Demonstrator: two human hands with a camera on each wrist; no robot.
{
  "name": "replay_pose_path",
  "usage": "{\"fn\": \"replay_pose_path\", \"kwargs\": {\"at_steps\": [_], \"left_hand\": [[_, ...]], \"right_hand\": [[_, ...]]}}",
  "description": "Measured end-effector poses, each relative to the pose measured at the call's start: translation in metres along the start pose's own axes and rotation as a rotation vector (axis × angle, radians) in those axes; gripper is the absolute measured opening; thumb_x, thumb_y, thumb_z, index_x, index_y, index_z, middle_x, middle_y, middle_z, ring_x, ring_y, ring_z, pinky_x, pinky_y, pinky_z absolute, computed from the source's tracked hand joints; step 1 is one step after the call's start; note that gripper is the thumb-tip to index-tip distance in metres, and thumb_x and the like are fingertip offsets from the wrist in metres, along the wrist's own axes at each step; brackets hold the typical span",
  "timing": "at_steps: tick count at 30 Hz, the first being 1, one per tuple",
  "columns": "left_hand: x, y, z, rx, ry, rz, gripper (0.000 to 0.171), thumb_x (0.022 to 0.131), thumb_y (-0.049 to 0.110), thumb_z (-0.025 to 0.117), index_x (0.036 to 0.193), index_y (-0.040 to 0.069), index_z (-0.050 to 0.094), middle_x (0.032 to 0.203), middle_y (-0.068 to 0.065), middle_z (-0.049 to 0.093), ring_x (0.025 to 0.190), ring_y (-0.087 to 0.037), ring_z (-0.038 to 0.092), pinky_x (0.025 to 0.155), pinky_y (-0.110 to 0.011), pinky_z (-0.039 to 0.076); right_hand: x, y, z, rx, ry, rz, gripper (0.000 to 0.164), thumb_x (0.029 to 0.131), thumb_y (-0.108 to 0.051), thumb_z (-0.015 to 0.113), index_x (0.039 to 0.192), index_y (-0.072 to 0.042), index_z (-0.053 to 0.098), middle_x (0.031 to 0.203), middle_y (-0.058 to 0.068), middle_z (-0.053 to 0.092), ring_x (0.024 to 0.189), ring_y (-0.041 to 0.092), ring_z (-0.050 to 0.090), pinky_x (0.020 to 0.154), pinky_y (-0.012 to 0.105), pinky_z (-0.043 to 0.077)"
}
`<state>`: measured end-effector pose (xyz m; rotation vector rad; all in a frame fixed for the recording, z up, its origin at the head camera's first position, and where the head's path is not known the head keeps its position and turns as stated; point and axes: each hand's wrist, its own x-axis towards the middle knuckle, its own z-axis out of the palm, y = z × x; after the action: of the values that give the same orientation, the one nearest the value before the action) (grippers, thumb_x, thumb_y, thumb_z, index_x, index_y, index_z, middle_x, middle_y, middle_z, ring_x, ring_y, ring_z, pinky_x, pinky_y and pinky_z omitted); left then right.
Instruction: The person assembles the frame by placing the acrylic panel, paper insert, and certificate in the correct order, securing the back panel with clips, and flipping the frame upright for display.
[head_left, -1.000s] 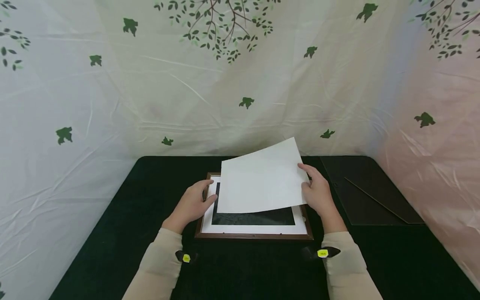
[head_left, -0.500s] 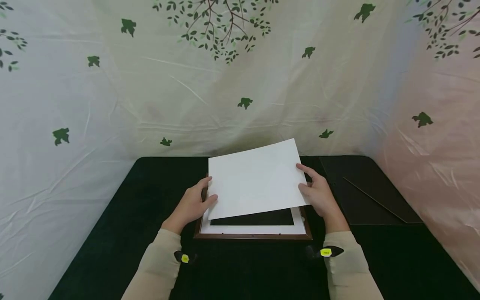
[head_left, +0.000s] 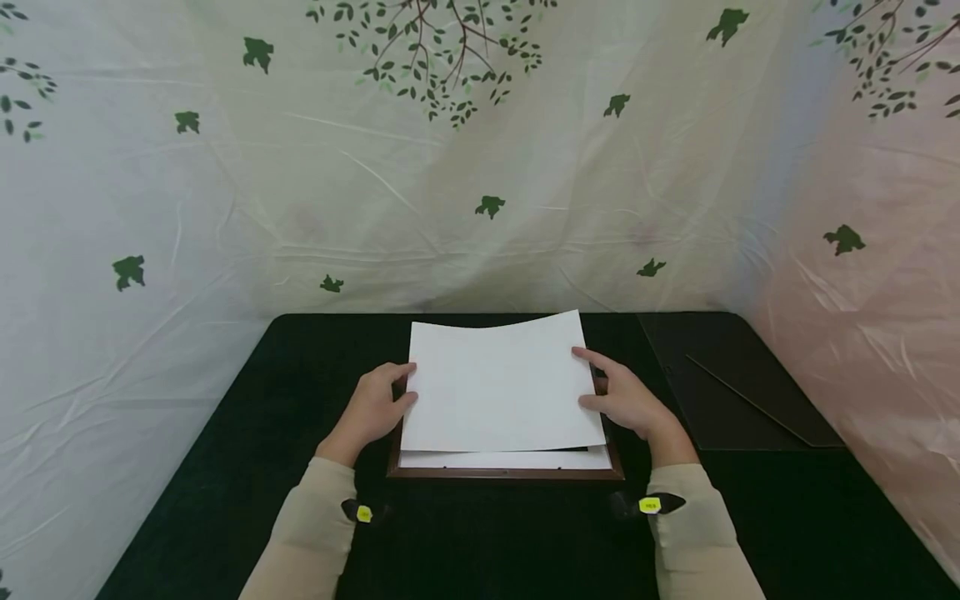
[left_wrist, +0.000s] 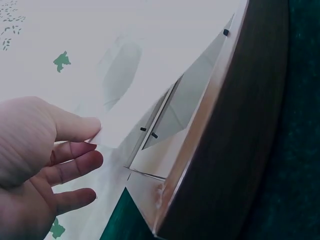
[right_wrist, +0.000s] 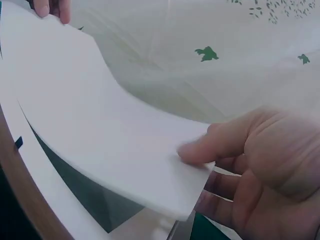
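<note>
The white rectangular sheet of thin, flexible stock (head_left: 502, 387) is held above the brown wooden picture frame (head_left: 506, 473), which lies on the table covered in dark green cloth (head_left: 495, 542). The left hand (head_left: 369, 408) grips the sheet at its left edge; the thumb bears on the upper face, and the left wrist view shows the lower fingers spread apart, clear of the stock. The right hand (head_left: 626, 400) pinches the right edge, thumb on the upper face and fingers at the edge and beneath; the gap between thumb and fingers is reduced to the sheet's thickness. The sheet bows downward between the hands, with its far right corner raised. It covers most of the frame opening. Along the near side, the white flat border (head_left: 450, 460) inside the frame remains exposed, together with a narrow strip of the dark grey central panel (right_wrist: 95, 200). Small black retaining tabs (left_wrist: 226, 32) are fitted along the frame's inner edge. To the right of the frame, well apart from it, a flat black board (head_left: 720, 367) lies on the table, crossed diagonally by a thin, light-coloured line. A pale fabric curtain printed with green leaf shapes (head_left: 450, 183) stands behind the table.
</note>
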<state>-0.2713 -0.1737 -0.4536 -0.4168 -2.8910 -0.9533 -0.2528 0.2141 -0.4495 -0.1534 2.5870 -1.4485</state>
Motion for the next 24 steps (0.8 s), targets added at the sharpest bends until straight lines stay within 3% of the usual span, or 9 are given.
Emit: {"fn": "replay_pose_path", "kwargs": {"at_steps": [3,12,24], "left_hand": [[0.001,-0.001,0.001,0.001,-0.008,-0.009,0.048,0.090,0.016,0.069,0.135,0.007,0.055,0.118,-0.011,0.060,0.098,-0.023,0.056,0.092,-0.043,0.050],[0.001,0.000,0.002,-0.033,-0.006,0.006,0.050,0.093,0.016,0.065,0.139,0.006,0.050,0.123,-0.012,0.057,0.101,-0.023,0.054,0.094,-0.044,0.049],[0.002,0.001,0.000,-0.084,0.030,0.034,0.049,0.092,0.015,0.066,0.138,0.006,0.052,0.115,-0.009,0.060,0.096,-0.021,0.054,0.087,-0.040,0.052]], "right_hand": [[0.000,0.003,-0.001,-0.065,-0.007,-0.002,0.076,0.087,-0.013,0.071,0.151,-0.024,0.032,0.155,0.016,0.025,0.129,0.044,0.041,0.095,0.056,0.045],[0.000,0.008,-0.007,-0.128,0.008,0.019,0.068,0.087,-0.024,0.073,0.146,-0.019,0.041,0.133,0.014,0.051,0.105,0.029,0.054,0.086,0.043,0.051],[-0.003,0.010,-0.012,-0.112,-0.009,0.004,0.065,0.085,-0.025,0.075,0.142,-0.014,0.047,0.125,0.012,0.055,0.097,0.027,0.052,0.080,0.036,0.049]]}}
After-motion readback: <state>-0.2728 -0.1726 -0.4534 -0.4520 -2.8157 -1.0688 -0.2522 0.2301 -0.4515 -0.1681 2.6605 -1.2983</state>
